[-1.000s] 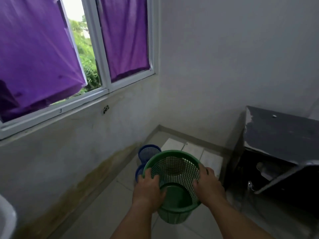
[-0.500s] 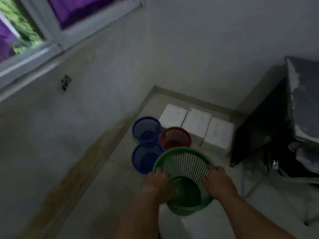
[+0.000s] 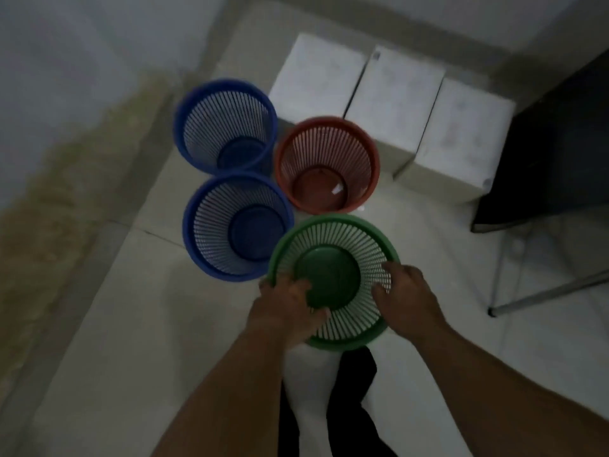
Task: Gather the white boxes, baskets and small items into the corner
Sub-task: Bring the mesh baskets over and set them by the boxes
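So this is the basket-placing part of the tidy-up. The person is gripping the green basket (image 3: 331,280) with both hands: the left hand (image 3: 285,310) is curling over the near-left rim with fingers inside the mesh, and the right hand (image 3: 408,300) is clamping the right side of the rim the same way. Neither one is loosening yet, as far as I can see.

The green basket is sitting upright, mouth up, just in front of the red basket (image 3: 316,188) and right beside the near blue basket (image 3: 255,234). Its rim is looking like it's almost touching both. I honestly can't tell whether its bottom is already resting on the floor (image 3: 131,324) or hovering just above it.

The corner is filling up nicely. The white boxes (image 3: 393,94) are lining up in a row against the back wall, and the far blue basket (image 3: 240,155) is standing next to the side wall, with the red and near blue ones making up the cluster.

My guess for the next move: settling the green one flat in that open slot, making a neat square of four, without bumping the red or blue rims sideways. Then both hands are letting go and going off for whatever small items are left, none of which I'm seeing here.
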### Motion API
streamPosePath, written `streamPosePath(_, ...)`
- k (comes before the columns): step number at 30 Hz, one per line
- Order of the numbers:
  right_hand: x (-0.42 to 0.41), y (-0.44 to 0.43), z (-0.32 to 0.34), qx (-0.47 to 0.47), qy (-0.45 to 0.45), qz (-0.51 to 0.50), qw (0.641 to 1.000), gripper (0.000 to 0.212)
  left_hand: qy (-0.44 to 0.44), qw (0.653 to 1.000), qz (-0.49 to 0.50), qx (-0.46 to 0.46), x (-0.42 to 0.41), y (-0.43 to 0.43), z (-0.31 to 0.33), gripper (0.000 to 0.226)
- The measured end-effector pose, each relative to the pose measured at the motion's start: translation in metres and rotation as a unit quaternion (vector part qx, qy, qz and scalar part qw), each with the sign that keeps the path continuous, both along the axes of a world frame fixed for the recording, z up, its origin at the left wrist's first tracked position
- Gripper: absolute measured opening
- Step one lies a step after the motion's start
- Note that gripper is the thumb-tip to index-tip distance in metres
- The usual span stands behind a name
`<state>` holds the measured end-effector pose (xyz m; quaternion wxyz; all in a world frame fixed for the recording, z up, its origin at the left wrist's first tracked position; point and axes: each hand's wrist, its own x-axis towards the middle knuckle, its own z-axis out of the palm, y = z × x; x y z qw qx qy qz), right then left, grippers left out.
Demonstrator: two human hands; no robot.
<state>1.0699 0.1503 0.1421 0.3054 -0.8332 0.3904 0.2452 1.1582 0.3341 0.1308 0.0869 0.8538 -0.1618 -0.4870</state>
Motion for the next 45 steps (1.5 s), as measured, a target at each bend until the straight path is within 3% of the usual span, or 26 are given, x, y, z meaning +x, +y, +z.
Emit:
streamPosePath(7, 0.017, -0.014, -0.062, 0.008, 0.008, -0.009, 1.0, 0.053, 0.014, 1.0, 0.009, -0.024, 0.024, -0.018, -0.064, 0.081)
streamPosePath(13, 0.013, -0.014, -0.079, 0.06, 0.029, -0.015, 0.998, 0.06, 0.08, 0.995, 0.008, 0.055, 0.029, -0.029, -0.064, 0.097)
streamPosePath(16, 0.008, -0.009, -0.077, 0.085, 0.039, -0.032, 0.995, 0.063, 0.114, 0.99, 0.056, 0.055, 0.024, -0.021, -0.061, 0.099)
streamPosePath(24, 0.012, -0.013, -0.085, 0.084, 0.024, -0.025, 0.996, 0.064, 0.079, 0.995, 0.066, 0.004, 0.025, -0.017, -0.065, 0.096)
streamPosePath(29, 0.007, -0.011, -0.072, 0.098, 0.068, 0.02, 0.993, 0.074, 0.069, 0.996, -0.009, 0.057, 0.023, -0.007, -0.059, 0.094)
streamPosePath(32, 0.005, -0.003, -0.051, 0.079, 0.047, 0.035, 0.995, 0.067, 0.007, 0.997, -0.064, 0.049, 0.022, -0.007, -0.04, 0.078)
streamPosePath(39, 0.004, 0.027, 0.05, 0.045, -0.06, 0.008, 0.997, 0.054, -0.12, 0.973, -0.185, -0.074, 0.028, -0.026, 0.051, 0.046)
streamPosePath(41, -0.01, 0.036, 0.103, 0.028, -0.091, -0.025, 0.995, 0.049, -0.147, 0.955, -0.239, -0.101, 0.024, -0.031, 0.098, 0.041)
streamPosePath(45, -0.057, 0.057, 0.226, -0.01, -0.141, -0.096, 0.985, 0.043, -0.209, 0.895, -0.369, -0.14, -0.002, -0.043, 0.21, 0.054)
